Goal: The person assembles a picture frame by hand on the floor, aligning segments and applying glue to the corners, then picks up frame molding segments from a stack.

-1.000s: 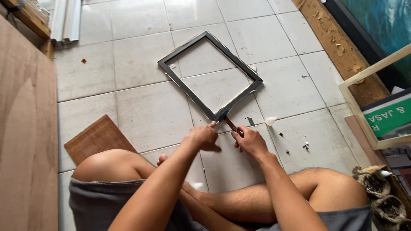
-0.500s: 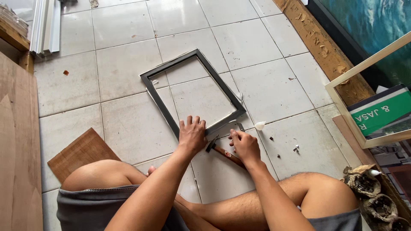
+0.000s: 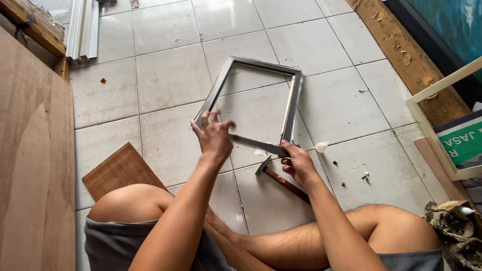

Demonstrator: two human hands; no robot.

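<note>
While I sit cross-legged on the tiled floor, I hold the grey picture frame up off the tiles by its near edge, so it leans away from me with its long axis running from my hands toward the far wall. My left hand grips its near left corner, fingers curled over the moulding. My right hand pinches its near right corner between thumb and fingers. Just below the frame's near edge lies the hammer, head toward the left, wooden handle under my right wrist. Half a second ago the frame lay flat on the tiles, turned like a diamond; now it is lifted and squared to me.
</note>
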